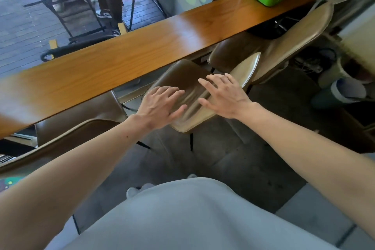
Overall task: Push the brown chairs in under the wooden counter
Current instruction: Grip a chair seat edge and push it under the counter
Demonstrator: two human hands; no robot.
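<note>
Below the bench (142,50) at its left end, the left chair (77,119) has its seat partly tucked under, with its back sticking out. Below the bench's middle, the left hand (160,105) and right hand (225,95) lie spread over the curved back of the middle chair (182,75), fingers straight and open, gripping nothing. Only this seat's front edge is under the bench. Toward the bench's right end, the right chair (233,55) sits just beside it, their backs nearly touching. Flat palms could slip on that smooth shell, or an uneven shove could swing the chair into its right neighbour.
</note>
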